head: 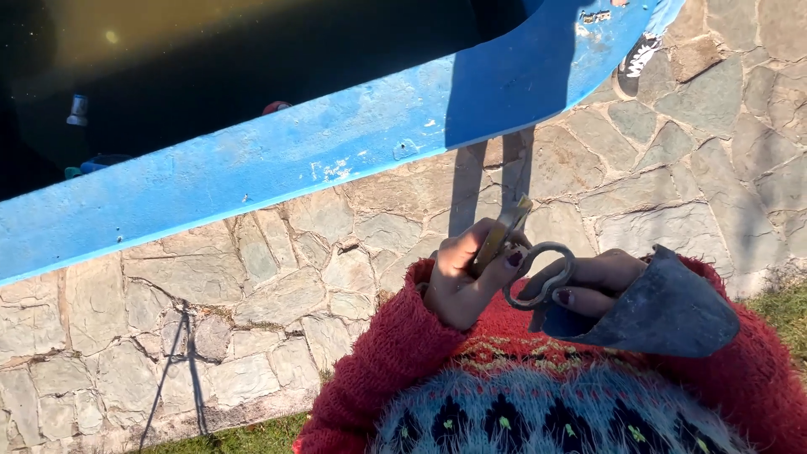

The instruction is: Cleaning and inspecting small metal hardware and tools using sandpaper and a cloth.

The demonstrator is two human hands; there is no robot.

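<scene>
My left hand (462, 273) is closed around the handle end of a pair of metal scissors (525, 261), thumb through or against one loop. The scissor blades point up and away, near the stone paving. My right hand (593, 282) pinches a dark grey piece of cloth or leather (660, 307) against my red knitted sweater, its fingertips touching the lower scissor loop. Both hands sit close to my chest.
A blue painted pool edge (336, 143) runs diagonally across the top, with dark water (210, 59) behind it. Irregular stone paving (252, 286) lies below, grass (786, 315) at the right and bottom. Thin shadows fall on the stones.
</scene>
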